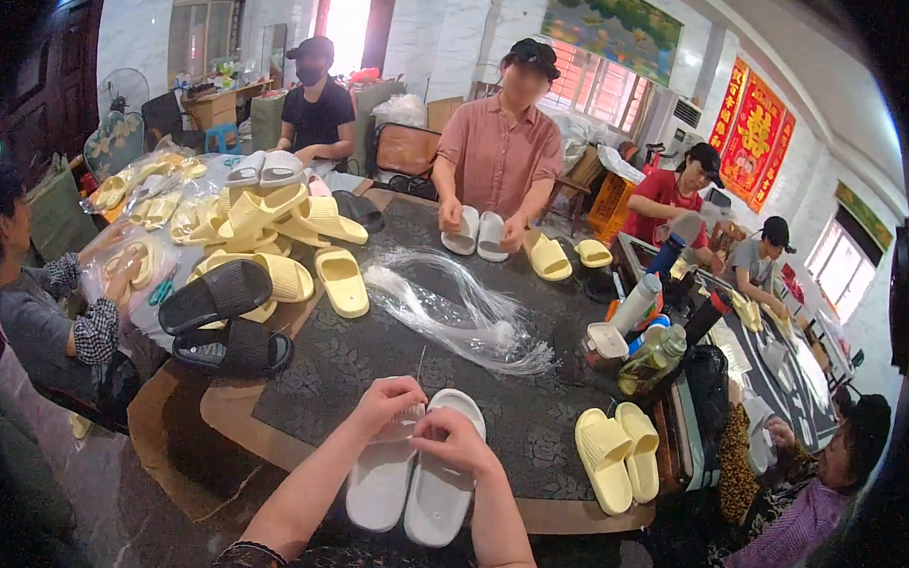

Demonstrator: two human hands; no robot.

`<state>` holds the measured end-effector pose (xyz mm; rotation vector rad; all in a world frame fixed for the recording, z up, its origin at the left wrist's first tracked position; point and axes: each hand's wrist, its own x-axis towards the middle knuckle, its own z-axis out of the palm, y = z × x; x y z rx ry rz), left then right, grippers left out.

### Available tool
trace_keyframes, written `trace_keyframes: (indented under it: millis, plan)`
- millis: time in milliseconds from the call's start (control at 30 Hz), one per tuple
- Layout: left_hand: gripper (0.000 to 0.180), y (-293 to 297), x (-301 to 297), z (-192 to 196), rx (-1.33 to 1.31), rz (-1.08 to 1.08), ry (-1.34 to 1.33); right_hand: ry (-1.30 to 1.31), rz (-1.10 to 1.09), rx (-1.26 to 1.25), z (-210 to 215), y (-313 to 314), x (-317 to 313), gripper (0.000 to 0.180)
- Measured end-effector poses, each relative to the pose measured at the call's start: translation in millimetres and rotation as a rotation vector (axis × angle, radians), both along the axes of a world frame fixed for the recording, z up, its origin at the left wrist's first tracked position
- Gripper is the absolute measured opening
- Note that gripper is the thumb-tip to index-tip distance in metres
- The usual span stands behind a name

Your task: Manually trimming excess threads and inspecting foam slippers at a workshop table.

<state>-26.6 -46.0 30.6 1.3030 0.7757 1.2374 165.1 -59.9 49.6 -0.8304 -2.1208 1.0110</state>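
Note:
A pair of pale grey slide sandals lies side by side at the table's near edge, toes pointing away from me. Over the left slide's strap, my left hand is closed in a pinch, and a thin strand sticks up beside its fingertips. My right hand pinches close by, above the right slide's strap; whatever is between its fingers is too small to make out. Beyond my hands, a loose bundle of clear plastic strands is spread across the dark patterned tabletop.
Yellow slides are heaped at the left, with black slides in front. Another yellow pair lies at the right, near bottles. Across the table a person handles another pale pair. Several co-workers sit around.

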Motion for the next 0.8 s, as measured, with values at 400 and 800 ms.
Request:
trace_keyframes:
  millis: [400, 800]
  plan:
    - [0.022, -24.6, -1.8, 24.1, 0.36, 0.051, 0.485, 0.203, -0.048, -0.284, -20.6, -7.7, 7.4, 0.008]
    - [0.023, -58.3, -1.7, 15.5, 0.747, 0.243, 0.84, 0.495, 0.075, -0.511, -4.6, -12.0, 16.2, 0.012]
